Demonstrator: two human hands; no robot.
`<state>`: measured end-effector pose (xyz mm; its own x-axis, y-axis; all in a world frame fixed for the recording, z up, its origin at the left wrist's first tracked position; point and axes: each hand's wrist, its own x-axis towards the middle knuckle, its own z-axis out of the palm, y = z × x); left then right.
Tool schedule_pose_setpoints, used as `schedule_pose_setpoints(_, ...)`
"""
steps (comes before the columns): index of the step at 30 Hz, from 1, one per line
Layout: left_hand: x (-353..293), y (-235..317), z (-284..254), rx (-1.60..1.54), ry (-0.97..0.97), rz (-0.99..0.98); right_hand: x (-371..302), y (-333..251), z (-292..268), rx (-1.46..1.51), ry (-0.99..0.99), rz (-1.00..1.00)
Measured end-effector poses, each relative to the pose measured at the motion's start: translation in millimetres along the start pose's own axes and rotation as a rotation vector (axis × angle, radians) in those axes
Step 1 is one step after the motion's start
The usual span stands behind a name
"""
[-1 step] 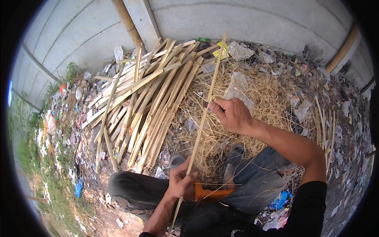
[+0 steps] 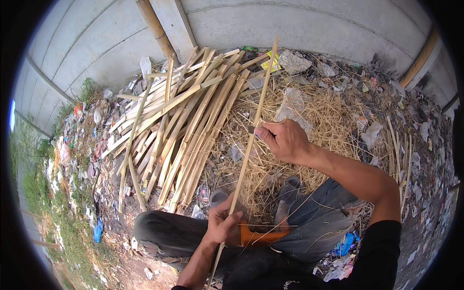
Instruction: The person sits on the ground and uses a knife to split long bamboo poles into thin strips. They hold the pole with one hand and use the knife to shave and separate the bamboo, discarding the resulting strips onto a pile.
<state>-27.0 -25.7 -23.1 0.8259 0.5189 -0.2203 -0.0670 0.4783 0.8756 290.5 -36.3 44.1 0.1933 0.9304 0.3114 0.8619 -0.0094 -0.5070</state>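
L hand (image 2: 224, 224) grips long thin pale wooden strip (image 2: 243, 169), lower ctr. R hand (image 2: 286, 140) pinches small dark flat piece (image 2: 251, 129) against it, mid-frame.

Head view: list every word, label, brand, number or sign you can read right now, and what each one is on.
Nothing can be read with certainty.
Yellow wrapper by the wall: any print is too small and blurred.
Dark shirt: a white mark at the lower edge, cut off, unreadable.
Scattered litter: too small to read.
Long strip: no lettering visible.
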Motion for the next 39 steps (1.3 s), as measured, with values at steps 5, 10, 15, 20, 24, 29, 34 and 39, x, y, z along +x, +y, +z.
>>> schedule_pose_setpoints(5, 4.7, 10.9, 7.9, 0.026, 0.015, -0.012, 25.1, 3.2, -30.9, 0.005, 0.091, 0.133)
schedule_pose_setpoints(10, 6.1, 6.7, 4.7, -0.026, 0.024, 0.001, 5.9, -14.0, 4.9, 0.081, 0.058, -0.035)
schedule_pose_setpoints(15, 4.4, 9.8, 4.7, -0.005, 0.027, -0.024, -0.8, -16.1, 6.5, 0.086, 0.006, 0.026)
schedule_pose_setpoints(20, 0.9, 8.1, 0.3, -0.029, 0.021, -0.029, -0.4, -23.0, 5.8, 0.040, 0.003, 0.024)
schedule_pose_setpoints(24, 2.0, 7.0, 1.8, -0.008, 0.029, -0.018, -0.4, -25.1, 5.3, 0.078, 0.000, 0.048)
schedule_pose_setpoints(29, 3.1, 10.2, -2.5, 0.038, -0.018, 0.028, 14.4, -19.1, -4.3, 0.295, -0.054, 0.166)
schedule_pose_setpoints(34, -0.2, 13.1, 9.3, 0.166, -0.158, 0.022, 28.4, 22.3, -26.4, 0.638, 0.122, 0.479)
schedule_pose_setpoints(39, -8.3, -1.8, 13.3, 0.033, -0.088, -0.160, 31.0, 68.3, -41.6, 0.167, 0.287, 0.247)
